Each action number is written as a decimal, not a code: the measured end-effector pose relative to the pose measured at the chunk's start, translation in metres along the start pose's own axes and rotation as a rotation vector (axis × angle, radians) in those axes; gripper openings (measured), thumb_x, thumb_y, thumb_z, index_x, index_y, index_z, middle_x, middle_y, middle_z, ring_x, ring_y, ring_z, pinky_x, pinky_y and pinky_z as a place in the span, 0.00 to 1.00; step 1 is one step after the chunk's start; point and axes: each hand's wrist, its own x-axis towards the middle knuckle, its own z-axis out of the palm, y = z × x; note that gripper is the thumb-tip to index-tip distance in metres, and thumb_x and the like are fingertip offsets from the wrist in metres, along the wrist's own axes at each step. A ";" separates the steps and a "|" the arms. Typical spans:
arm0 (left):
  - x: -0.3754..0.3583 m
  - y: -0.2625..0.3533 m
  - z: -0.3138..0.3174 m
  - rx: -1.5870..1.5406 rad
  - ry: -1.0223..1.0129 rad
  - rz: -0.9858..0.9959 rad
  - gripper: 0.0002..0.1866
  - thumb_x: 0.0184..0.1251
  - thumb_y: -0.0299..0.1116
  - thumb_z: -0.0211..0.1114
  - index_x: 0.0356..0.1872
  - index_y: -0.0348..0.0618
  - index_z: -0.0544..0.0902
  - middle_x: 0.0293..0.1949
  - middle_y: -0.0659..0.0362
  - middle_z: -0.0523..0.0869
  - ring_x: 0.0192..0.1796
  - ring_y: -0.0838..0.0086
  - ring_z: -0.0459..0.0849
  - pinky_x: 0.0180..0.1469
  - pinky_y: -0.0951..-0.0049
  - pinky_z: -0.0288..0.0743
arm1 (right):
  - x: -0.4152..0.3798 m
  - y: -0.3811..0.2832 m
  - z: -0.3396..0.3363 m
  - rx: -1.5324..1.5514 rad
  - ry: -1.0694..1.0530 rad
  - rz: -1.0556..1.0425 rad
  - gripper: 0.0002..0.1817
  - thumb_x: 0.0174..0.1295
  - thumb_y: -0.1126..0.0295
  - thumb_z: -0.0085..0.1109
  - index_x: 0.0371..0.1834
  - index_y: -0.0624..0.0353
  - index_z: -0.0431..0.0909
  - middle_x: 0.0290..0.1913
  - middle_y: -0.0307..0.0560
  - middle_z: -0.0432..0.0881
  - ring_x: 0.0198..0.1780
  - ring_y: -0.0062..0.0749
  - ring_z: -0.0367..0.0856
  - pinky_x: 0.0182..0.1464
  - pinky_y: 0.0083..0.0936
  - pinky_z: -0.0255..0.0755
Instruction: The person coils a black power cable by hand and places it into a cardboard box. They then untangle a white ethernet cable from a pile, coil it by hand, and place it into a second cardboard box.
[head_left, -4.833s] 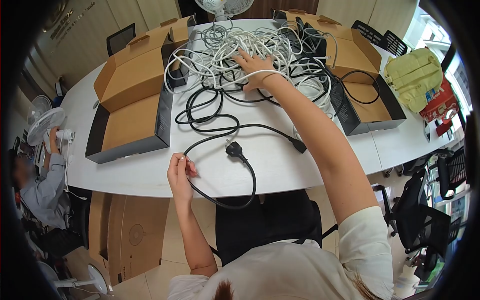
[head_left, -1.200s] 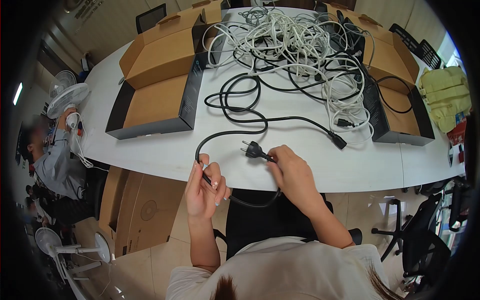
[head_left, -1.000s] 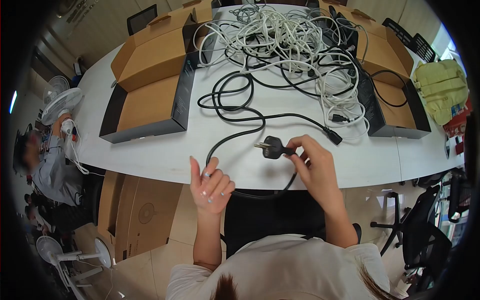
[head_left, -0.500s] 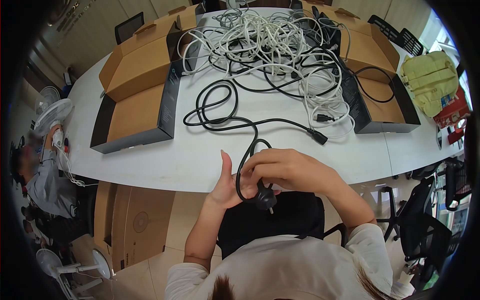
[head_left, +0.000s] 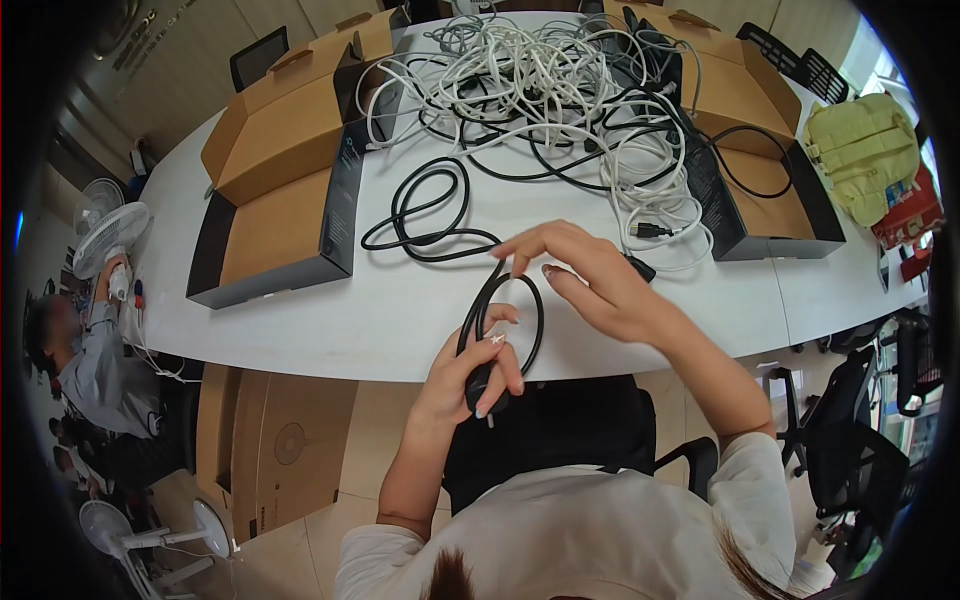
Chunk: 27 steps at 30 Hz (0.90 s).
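My left hand (head_left: 466,378) is closed on the plug end of a black cable (head_left: 541,318) at the table's front edge. The black plug (head_left: 481,389) shows partly between its fingers, and a loop of the cable rises from it. Above and to the right, my right hand (head_left: 590,285) has its fingertips at the cable near the top of that loop; thumb and index finger look apart. From there the cable runs left into loose loops on the table. Its connector end (head_left: 641,268) lies partly hidden behind my right hand.
A tangle of white and black cables (head_left: 530,80) covers the table's far middle. Open boxes stand left (head_left: 275,240) and right (head_left: 765,200). A yellow backpack (head_left: 862,155) is at the far right. Another person (head_left: 110,360) sits at the left beside a fan (head_left: 112,238).
My left hand has closed around the plug and cable. My right hand has moved up and away from the plug, along the cable. A larger loop now stands between them.
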 end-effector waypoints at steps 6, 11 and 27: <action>-0.025 0.017 0.010 -0.092 -0.170 0.071 0.18 0.71 0.37 0.41 0.48 0.28 0.63 0.10 0.51 0.75 0.05 0.76 0.66 0.21 0.77 0.73 | 0.011 0.027 0.007 -0.480 -0.119 0.075 0.16 0.57 0.75 0.56 0.50 0.56 0.76 0.41 0.46 0.81 0.48 0.42 0.77 0.62 0.48 0.61; -0.052 0.029 0.013 -0.250 -0.205 0.209 0.15 0.72 0.39 0.43 0.36 0.34 0.65 0.04 0.60 0.69 0.03 0.79 0.64 0.18 0.78 0.72 | 0.035 0.021 -0.017 -0.160 -0.152 0.052 0.10 0.63 0.71 0.55 0.44 0.63 0.78 0.36 0.49 0.82 0.34 0.34 0.78 0.38 0.25 0.71; -0.111 0.074 -0.053 -0.642 -0.257 1.043 0.07 0.74 0.28 0.37 0.36 0.45 0.64 0.12 0.64 0.69 0.12 0.83 0.69 0.29 0.81 0.70 | -0.070 -0.025 -0.174 0.048 1.165 0.299 0.15 0.68 0.62 0.50 0.50 0.60 0.76 0.23 0.24 0.61 0.18 0.07 0.50 0.19 0.09 0.43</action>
